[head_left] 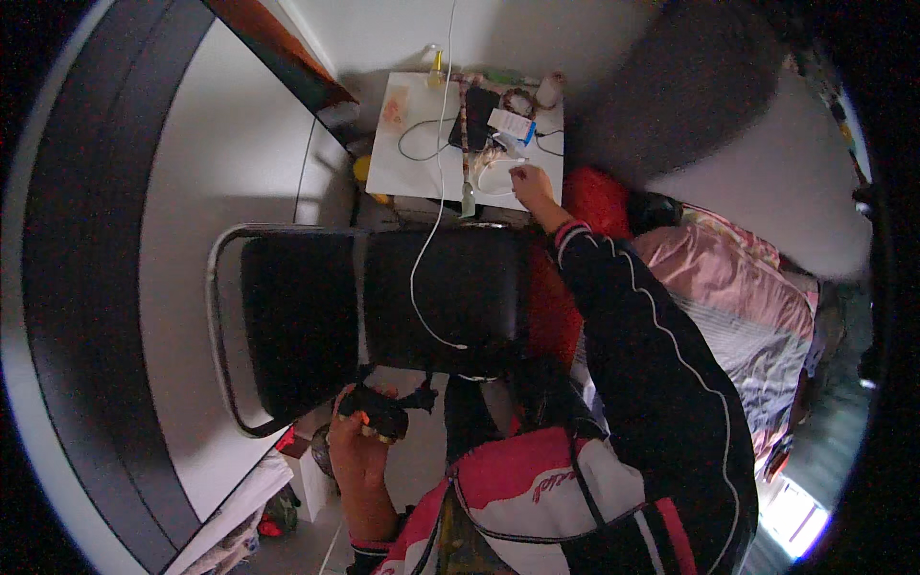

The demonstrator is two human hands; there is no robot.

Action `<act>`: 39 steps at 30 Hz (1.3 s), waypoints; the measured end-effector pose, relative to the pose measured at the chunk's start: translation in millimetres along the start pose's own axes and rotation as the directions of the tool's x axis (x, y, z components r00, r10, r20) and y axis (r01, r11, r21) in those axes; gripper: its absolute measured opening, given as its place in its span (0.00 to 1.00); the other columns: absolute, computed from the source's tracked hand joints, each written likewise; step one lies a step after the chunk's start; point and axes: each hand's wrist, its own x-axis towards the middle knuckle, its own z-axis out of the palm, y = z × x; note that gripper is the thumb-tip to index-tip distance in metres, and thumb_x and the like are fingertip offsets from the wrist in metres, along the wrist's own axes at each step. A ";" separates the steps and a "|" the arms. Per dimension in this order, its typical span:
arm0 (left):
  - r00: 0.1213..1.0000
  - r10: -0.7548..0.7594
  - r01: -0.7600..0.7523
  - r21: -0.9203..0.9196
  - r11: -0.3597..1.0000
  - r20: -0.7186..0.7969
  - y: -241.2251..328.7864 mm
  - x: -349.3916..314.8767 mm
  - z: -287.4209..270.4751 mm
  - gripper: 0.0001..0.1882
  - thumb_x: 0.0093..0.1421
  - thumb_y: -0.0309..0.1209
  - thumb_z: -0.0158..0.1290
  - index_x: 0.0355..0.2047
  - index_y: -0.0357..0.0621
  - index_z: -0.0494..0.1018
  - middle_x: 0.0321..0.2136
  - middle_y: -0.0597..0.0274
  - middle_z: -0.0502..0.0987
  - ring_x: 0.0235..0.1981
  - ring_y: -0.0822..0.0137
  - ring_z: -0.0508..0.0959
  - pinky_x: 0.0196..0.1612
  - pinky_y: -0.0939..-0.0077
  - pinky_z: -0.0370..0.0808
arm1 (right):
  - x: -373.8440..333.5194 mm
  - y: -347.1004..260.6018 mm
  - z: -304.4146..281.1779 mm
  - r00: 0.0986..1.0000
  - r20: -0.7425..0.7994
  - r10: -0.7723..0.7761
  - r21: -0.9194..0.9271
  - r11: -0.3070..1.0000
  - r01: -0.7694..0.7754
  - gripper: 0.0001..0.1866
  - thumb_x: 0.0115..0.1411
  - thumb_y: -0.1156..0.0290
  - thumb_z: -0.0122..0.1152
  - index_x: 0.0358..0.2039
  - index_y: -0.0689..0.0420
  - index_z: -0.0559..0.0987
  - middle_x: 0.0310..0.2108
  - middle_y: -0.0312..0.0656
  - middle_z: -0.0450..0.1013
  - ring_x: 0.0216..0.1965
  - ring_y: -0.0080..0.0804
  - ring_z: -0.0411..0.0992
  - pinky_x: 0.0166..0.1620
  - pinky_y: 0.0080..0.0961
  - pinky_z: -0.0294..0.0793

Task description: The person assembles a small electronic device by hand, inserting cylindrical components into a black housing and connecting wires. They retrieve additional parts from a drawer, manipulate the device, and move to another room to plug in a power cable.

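Note:
My right hand (536,189) reaches out over the near right part of a small white table (407,172). Its fingers are pinched together beside a looped white cable (480,179); what they hold, if anything, is too small to make out. Low down in front of me, my left hand (358,452) is closed around a black object (380,412) with an orange spot and dangling black straps. Its kind cannot be told. A long white cord (418,264) hangs past the table, its end lying over a black chair (446,287).
On the table are a small white and blue box (512,126), a black pouch-like item (476,115), a yellow-topped bottle (436,73) and a pale bottle (550,91). Right of the chair stands a bed with rumpled pink and grey bedding (724,278). White cabinet doors (230,182) rise on the left.

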 end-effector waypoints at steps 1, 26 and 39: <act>1.000 -0.012 0.012 -0.022 1.000 -0.013 -11.4 5.4 -3.6 0.25 0.51 0.28 0.55 0.51 0.42 0.64 0.43 0.47 0.73 0.49 0.45 0.72 0.45 0.54 0.74 | 9.5 4.7 15.7 0.997 -0.051 -0.066 -0.039 0.997 0.064 0.11 0.57 0.66 0.53 0.35 0.59 0.77 0.34 0.49 0.74 0.33 0.46 0.74 0.34 0.42 0.75; 0.922 0.386 -0.388 -0.065 0.920 -0.034 -204.3 -23.9 -17.7 0.24 0.54 0.31 0.51 0.52 0.41 0.64 0.45 0.45 0.72 0.48 0.51 0.73 0.42 0.56 0.75 | -6.2 13.7 -77.5 0.850 0.318 -0.419 0.939 0.267 -0.219 0.13 0.59 0.65 0.58 0.41 0.58 0.76 0.27 0.33 0.69 0.27 0.23 0.65 0.30 0.21 0.67; 0.905 0.383 -0.377 -0.070 0.924 0.185 -297.9 -108.7 54.6 0.10 0.54 0.32 0.53 0.33 0.39 0.73 0.28 0.55 0.78 0.32 0.57 0.78 0.34 0.64 0.76 | -226.4 81.3 -278.2 0.607 0.319 -0.728 0.903 0.040 -0.427 0.11 0.60 0.70 0.56 0.43 0.56 0.74 0.30 0.34 0.71 0.31 0.21 0.69 0.32 0.16 0.68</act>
